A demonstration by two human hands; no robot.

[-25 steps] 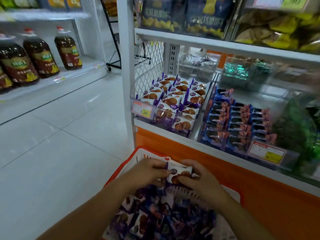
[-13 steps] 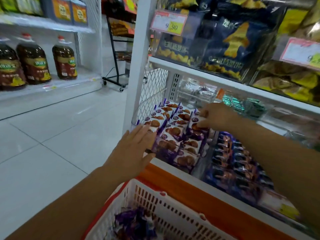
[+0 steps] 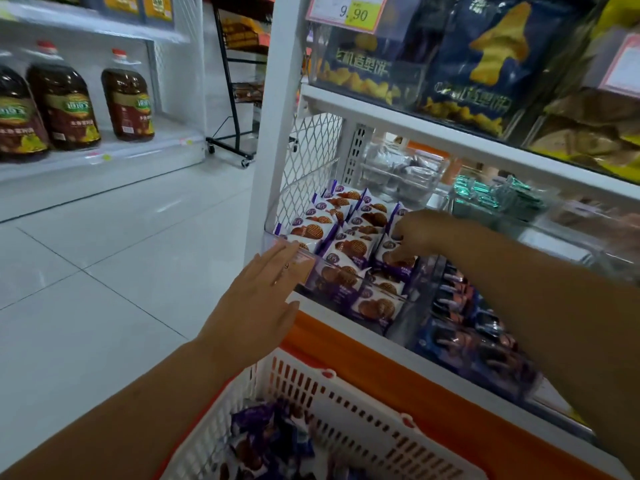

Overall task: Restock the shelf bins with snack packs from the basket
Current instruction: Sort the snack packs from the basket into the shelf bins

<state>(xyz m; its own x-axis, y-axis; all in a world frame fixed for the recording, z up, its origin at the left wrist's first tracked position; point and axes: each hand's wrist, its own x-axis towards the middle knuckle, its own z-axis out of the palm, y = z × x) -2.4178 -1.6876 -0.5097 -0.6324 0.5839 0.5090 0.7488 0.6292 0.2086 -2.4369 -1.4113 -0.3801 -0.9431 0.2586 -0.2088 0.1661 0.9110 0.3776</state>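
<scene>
The right hand pinches a snack pack into the bin beneath it while the flat left hand braces the bin's front; letting go likely comes next.

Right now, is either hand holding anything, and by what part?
Right hand pinches a snack pack in the bin by its top edge. Left hand is open, holding nothing.
</scene>
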